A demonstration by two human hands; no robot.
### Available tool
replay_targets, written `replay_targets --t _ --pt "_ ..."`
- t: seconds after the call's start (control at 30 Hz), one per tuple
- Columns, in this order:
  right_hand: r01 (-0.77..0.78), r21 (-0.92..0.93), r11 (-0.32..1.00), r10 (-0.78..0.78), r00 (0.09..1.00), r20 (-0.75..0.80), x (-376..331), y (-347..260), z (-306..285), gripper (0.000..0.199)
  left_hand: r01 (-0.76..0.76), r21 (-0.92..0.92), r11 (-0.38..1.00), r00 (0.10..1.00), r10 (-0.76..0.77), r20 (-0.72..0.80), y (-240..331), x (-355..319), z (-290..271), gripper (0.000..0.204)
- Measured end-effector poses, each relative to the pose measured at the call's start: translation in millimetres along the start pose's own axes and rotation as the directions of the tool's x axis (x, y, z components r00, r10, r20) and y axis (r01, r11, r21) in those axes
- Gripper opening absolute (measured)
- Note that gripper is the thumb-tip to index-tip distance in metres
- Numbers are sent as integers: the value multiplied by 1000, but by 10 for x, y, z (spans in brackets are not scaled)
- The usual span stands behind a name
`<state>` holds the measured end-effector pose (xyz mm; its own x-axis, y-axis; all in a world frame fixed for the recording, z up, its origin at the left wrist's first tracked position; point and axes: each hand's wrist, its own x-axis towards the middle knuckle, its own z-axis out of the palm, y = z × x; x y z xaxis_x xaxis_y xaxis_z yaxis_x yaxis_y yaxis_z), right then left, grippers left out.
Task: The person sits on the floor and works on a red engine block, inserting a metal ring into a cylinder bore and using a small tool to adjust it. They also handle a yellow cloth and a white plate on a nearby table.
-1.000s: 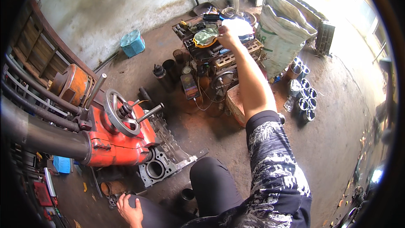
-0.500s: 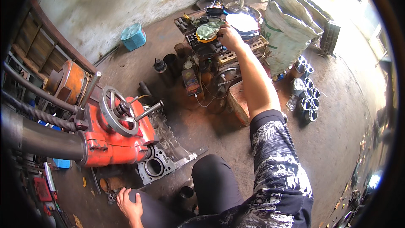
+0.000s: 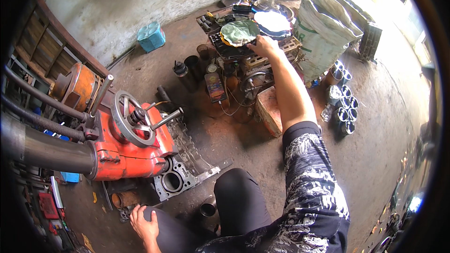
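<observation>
My right arm reaches forward to a cluttered low stand. There my right hand is closed at the near right edge of a round green cloth, its fingertips seeming to pinch the rim. A yellow edge shows beneath the cloth. Just right of it lies a white and blue round cloth. Resting on my left thigh, my left hand is empty, its fingers spread. To its upper right sits a metal engine block under a red machine with a handwheel.
A phone on a cable leans below the stand, beside a dark bottle. A large pale sack stands at the right, with several shiny metal cylinders on the floor. A blue box sits near the wall.
The green cloth, bunched before, now lies spread wider and flatter. My right hand has moved slightly right and down along its edge. My left hand stays on my thigh.
</observation>
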<state>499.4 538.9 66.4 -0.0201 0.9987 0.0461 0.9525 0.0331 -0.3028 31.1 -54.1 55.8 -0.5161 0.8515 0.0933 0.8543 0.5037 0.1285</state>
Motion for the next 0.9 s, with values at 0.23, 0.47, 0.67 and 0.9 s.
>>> replay_targets --t 0.23,0.47,0.67,0.9 --pt "-77 -172 982 78 997 -3 -145 99 5 70 -10 -7 1000 1000 10 -7 -24 -13 4 37" --pt "-103 -154 983 113 992 55 -183 134 -20 78 -8 -10 1000 1000 8 -13 -23 -33 -3 37" --pt "-126 -163 979 141 986 86 -196 130 -39 78 -14 -7 1000 1000 13 -16 -33 -32 2 37" --pt "-91 -171 981 102 993 54 -160 158 -104 75 -30 -6 1000 999 29 -15 -47 -14 15 37"
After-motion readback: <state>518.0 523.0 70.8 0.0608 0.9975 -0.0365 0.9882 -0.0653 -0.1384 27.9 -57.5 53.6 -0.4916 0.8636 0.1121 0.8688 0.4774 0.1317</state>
